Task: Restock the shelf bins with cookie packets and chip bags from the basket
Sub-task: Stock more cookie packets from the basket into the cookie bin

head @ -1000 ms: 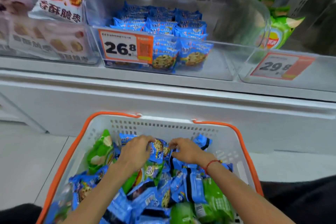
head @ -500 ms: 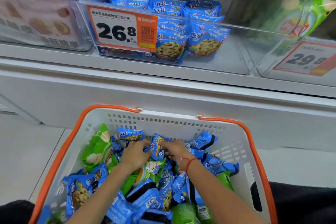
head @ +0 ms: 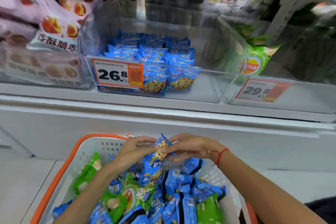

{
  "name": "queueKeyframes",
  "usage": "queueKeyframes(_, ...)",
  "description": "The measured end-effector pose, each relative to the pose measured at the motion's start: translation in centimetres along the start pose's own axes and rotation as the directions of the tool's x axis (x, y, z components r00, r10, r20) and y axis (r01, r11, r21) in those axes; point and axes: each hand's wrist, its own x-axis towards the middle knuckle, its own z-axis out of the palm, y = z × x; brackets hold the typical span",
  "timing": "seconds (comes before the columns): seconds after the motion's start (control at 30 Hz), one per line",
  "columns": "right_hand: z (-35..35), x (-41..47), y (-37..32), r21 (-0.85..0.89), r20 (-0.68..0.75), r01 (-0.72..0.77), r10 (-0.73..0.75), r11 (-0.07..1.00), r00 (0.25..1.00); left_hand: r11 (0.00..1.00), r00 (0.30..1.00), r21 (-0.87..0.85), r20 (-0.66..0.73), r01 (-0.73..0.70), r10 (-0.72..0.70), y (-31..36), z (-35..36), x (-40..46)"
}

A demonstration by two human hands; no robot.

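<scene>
From the head view, your left hand (head: 135, 148) and right hand (head: 189, 148) meet above the far end of the basket (head: 54, 174). Both sets of fingers are curled and pinch a small bunch of blue cookie packets (head: 161, 152) between them, the left from one side and the right from the other. That two-sided hold probably keeps the slippery wrappers stacked together for one trip. The bunch hangs just above the heap of blue packets and green chip bags (head: 209, 209) in the basket. Directly above on the shelf, the clear cookie bin (head: 209, 85) with the 26.8 price tag (head: 117, 73) holds matching packets standing on its left side, with bare room on the right. The neighbouring bin (head: 309, 100) holds green chip bags.
</scene>
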Motion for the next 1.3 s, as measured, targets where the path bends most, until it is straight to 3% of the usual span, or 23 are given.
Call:
queueKeyframes(0.2,-1.6,-7.0,-8.8,-0.454,-0.072,0.163,-0.219,0.876,0.973,0.971,0.971,0.006,0.015,-0.24,0.24,9.1,-1.8,-1.1)
queueKeyframes(0.33,-2.3,-12.5,-13.8,-0.642,-0.145,0.254,-0.44,0.723,0.886,0.851,0.88,0.231,0.069,-0.472,0.469,15.5,-2.5,-2.3)
queueKeyframes(0.47,-3.5,-16.1,-16.6,-0.66,-0.232,0.324,-0.593,0.678,0.771,0.702,0.812,0.444,0.108,-0.556,0.574,21.7,-3.2,-1.9)
queueKeyframes(0.57,-5.0,-17.3,-17.8,-0.66,-0.308,0.366,-0.681,0.656,0.664,0.711,0.787,0.342,0.196,-0.614,0.585,25.0,-3.0,-0.3)
queueKeyframes(0.67,-6.3,-17.4,-18.6,-0.703,-0.397,0.322,-0.726,0.634,0.562,0.728,0.804,0.342,0.226,-0.594,0.55,26.8,-3.0,1.8)
queueKeyframes(0.8,-7.4,-16.9,-19.3,-0.827,-0.47,0.051,-0.738,0.56,0.485,0.696,0.835,0.471,0.203,-0.542,0.512,27.1,-3.8,4.6)
queueKeyframes(0.9,-7.4,-15.9,-20.0,-0.866,-0.445,-0.102,-0.662,0.489,0.604,0.649,0.873,0.591,0.239,-0.479,0.426,26.8,-4.2,5.5)
queueKeyframes(0.97,-7.4,-15.0,-20.4,-0.872,-0.412,-0.113,-0.589,0.476,0.695,0.593,0.888,0.667,0.273,-0.451,0.369,26.7,-4.4,5.7)
queueKeyframes(1.1,-8.0,-12.9,-20.8,-0.785,-0.357,-0.04,-0.398,0.619,0.845,0.504,0.897,0.747,0.303,-0.433,0.321,26.8,-4.8,6.0)
queueKeyframes(1.3,-9.7,-12.2,-21.1,-0.699,-0.25,-0.013,-0.226,0.715,0.942,0.47,0.911,0.782,0.324,-0.41,0.256,26.7,-4.5,6.2)
